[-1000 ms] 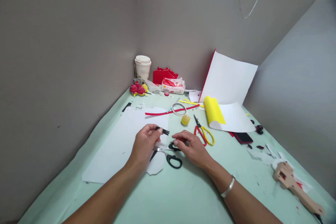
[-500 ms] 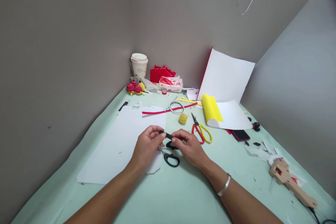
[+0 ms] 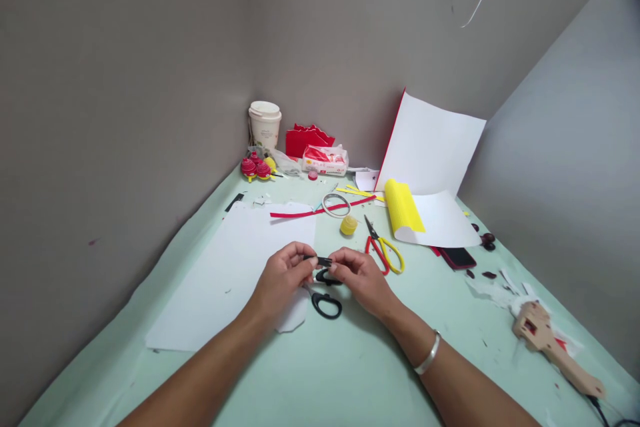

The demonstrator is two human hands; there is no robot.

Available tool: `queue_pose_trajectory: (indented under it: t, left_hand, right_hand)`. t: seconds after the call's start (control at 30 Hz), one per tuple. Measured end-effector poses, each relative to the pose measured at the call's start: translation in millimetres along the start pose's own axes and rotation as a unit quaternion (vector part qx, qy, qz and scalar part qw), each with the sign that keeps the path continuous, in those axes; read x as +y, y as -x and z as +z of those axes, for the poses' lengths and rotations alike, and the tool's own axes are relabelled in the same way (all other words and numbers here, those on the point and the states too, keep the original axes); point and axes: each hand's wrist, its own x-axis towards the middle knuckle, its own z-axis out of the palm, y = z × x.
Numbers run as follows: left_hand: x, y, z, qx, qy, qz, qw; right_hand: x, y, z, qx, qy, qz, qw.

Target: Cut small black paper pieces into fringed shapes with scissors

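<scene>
Between my two hands is a short black strip (image 3: 324,261), pinched at one end by my left hand (image 3: 286,271) and at the other by my right hand (image 3: 358,273). What the strip is made of I cannot make out. Black-handled scissors (image 3: 327,305) lie just below it, their blades partly hidden by my left hand. Under my left hand and forearm spreads a large white sheet (image 3: 225,280). A second pair of scissors with one red and one yellow handle (image 3: 390,255) rests beyond my right hand, near a small yellow roll (image 3: 349,225).
A roll of tape (image 3: 337,196) lies over a red strip (image 3: 295,215). At the back stand a lidded cup (image 3: 265,125), red lantern-like ornaments (image 3: 256,168) and a tissue pack (image 3: 325,160). On the right are yellow corrugated paper (image 3: 403,208), a phone (image 3: 458,257) and a glue gun (image 3: 555,347).
The black strip has turned from slanting to nearly level. My left hand has dropped very slightly; both hands keep their pinch. Everything else stays put.
</scene>
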Motion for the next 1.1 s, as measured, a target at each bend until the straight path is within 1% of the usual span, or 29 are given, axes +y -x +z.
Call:
queue_pose_trajectory:
  t: [0.33,0.63,0.87,1.1]
  left_hand:
    - [-3.9,-2.3,-1.3,-0.032,-0.032,0.013,0.999]
    - [0.5,0.2,-1.3,-0.056,-0.058,0.004,0.997]
    - [-2.2,-0.2,0.6,-0.070,-0.079,0.011,0.994]
    - [-3.0,1.0,0.1,-0.085,-0.092,0.000,0.992]
  right_hand:
    - [-3.5,0.6,0.4,-0.003,-0.018,0.005,1.000]
    - [-9.7,1.1,0.2,0.000,-0.039,0.018,0.999]
    - [-4.9,-0.5,-2.2,-0.012,-0.036,0.013,0.999]
    - [-3.1,-0.5,-2.5,-0.022,-0.046,0.026,0.998]
